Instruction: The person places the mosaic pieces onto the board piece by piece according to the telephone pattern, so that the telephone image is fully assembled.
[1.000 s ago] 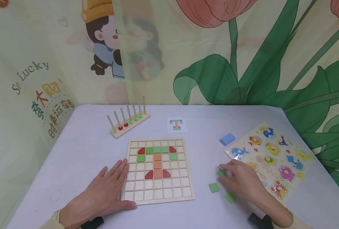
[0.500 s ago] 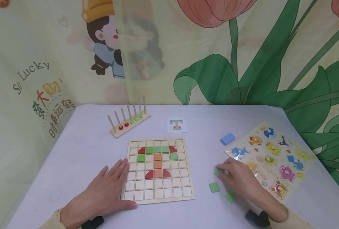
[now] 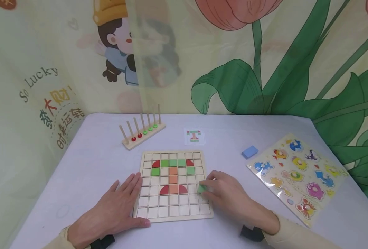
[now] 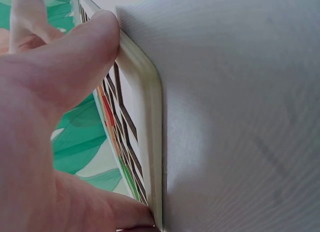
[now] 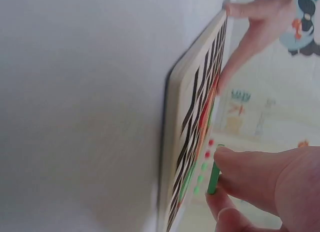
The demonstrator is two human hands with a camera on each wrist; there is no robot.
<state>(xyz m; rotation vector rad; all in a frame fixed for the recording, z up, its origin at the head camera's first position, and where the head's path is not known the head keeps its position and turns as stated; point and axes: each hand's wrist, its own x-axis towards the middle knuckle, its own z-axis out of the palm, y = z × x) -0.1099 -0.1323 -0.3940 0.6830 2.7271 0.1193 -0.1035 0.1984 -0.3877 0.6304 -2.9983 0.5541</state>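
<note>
A wooden grid board [image 3: 159,220] lies on the table with green, red and orange pieces set in its squares. My left hand [image 3: 109,211] rests along its left side, fingers straight at the edge and thumb on the near left corner. Over the board's right edge, my right hand [image 3: 230,193] pinches a green square tile [image 3: 201,188] between thumb and fingers. From the right wrist that green tile [image 5: 215,174] appears edge-on, above the board's surface. Red quarter-round pieces [image 3: 164,190] flank an orange square [image 3: 173,189] in the middle rows.
Behind the board lies a small pattern card [image 3: 194,136]. A wooden peg stand [image 3: 144,136] with red and green rings is at the back left. To the right are a blue block [image 3: 249,152] and a sea-animal puzzle sheet [image 3: 299,176].
My right hand has picked the green tile up off the table and carried it left to the board. Its arm now covers where two other green tiles lay. My left hand stays put.
</note>
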